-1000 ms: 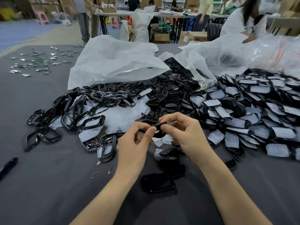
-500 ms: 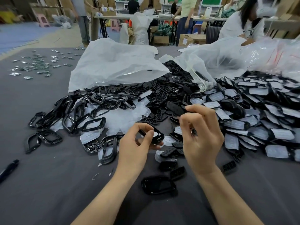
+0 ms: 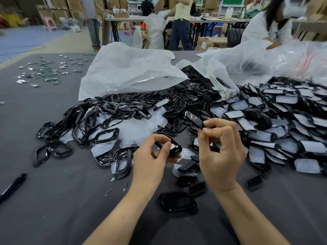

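— Grey cloth covers the worktop (image 3: 53, 200); what lies on it?
— Two white bags (image 3: 127, 73) at the back, spilling black plastic. A heap of open frames (image 3: 85, 124) spreads to the left, and a wider heap of pieces (image 3: 283, 121) with pale backing to the right.
— And the hands?
— Both are raised just in front of the heaps. The left hand (image 3: 150, 160) has its fingers curled round one frame (image 3: 174, 147), thumb on its rim, with something white showing inside it. The right hand (image 3: 221, 152) pinches a black oblong piece (image 3: 193, 120) between thumb and forefinger, the other fingers loosely bent.
— Do the two parts touch?
— No. The oblong piece hangs above and to the right of the frame, apart from it, so I judge the fitting is not yet made.
— How much is done?
— Little, by the look of it. One closed shell (image 3: 177, 201) lies on the cloth between the forearms, with a small button pad (image 3: 197, 189) just beside it. Against that single shell both heaps are large, so nearly all the work seems left.
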`<act>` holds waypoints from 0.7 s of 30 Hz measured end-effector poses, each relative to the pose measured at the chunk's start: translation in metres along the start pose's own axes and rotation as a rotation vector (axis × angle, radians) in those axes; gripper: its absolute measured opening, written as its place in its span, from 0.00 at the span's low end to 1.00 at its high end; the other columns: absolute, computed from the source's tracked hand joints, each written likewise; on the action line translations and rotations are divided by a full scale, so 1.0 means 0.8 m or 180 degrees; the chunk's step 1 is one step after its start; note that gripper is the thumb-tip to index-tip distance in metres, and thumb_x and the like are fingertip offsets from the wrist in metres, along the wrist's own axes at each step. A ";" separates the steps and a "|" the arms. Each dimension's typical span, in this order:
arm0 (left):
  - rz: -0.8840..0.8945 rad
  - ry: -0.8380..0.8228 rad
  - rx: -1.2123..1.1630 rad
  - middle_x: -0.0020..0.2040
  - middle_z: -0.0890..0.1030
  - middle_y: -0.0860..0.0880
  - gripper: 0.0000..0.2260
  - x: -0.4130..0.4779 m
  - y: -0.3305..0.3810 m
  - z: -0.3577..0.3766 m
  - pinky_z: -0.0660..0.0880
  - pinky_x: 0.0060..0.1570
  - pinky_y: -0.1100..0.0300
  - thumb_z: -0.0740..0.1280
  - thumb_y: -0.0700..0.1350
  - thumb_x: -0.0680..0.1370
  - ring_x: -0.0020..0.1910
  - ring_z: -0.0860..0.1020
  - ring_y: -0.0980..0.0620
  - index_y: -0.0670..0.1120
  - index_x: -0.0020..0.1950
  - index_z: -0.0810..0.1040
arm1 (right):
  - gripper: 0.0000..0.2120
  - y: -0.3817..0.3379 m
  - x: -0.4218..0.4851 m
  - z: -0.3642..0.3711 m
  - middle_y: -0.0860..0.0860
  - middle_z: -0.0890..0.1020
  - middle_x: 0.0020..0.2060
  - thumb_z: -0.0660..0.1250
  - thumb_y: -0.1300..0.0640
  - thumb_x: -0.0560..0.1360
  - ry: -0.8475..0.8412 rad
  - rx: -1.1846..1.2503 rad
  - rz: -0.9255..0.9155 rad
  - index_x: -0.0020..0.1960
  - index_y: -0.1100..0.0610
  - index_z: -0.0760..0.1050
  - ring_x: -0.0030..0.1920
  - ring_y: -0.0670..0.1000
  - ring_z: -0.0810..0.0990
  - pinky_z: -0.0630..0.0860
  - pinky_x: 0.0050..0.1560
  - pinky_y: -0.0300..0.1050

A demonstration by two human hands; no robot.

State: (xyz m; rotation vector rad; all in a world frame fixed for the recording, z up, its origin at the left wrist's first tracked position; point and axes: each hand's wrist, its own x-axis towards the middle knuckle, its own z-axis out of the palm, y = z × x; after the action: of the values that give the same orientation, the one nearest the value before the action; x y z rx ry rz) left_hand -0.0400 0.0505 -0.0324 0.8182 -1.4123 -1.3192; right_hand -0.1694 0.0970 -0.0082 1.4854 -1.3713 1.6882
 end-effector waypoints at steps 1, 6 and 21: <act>0.0011 -0.0005 0.0022 0.38 0.83 0.53 0.06 0.000 0.000 0.000 0.81 0.35 0.60 0.66 0.36 0.79 0.33 0.84 0.47 0.45 0.44 0.76 | 0.06 -0.001 -0.001 0.000 0.59 0.79 0.42 0.69 0.74 0.70 -0.0033 0.0042 0.0091 0.38 0.67 0.74 0.40 0.45 0.75 0.74 0.39 0.32; 0.0045 0.0046 0.0020 0.38 0.83 0.51 0.06 -0.001 0.000 0.000 0.80 0.34 0.62 0.66 0.36 0.79 0.33 0.84 0.47 0.45 0.45 0.76 | 0.06 -0.003 -0.001 0.001 0.55 0.78 0.42 0.70 0.72 0.71 -0.0075 0.0151 0.0355 0.39 0.66 0.74 0.37 0.44 0.75 0.74 0.38 0.31; -0.0014 0.0015 -0.0112 0.37 0.83 0.51 0.06 -0.001 -0.003 -0.001 0.80 0.33 0.61 0.66 0.36 0.79 0.33 0.84 0.45 0.46 0.44 0.77 | 0.06 0.001 -0.004 0.001 0.59 0.80 0.43 0.69 0.73 0.71 -0.0218 -0.0210 -0.0043 0.37 0.66 0.75 0.41 0.45 0.75 0.74 0.40 0.32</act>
State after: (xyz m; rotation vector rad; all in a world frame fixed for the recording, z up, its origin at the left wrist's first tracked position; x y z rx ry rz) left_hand -0.0393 0.0501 -0.0352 0.8011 -1.3806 -1.3411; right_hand -0.1689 0.0971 -0.0117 1.5245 -1.4354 1.5817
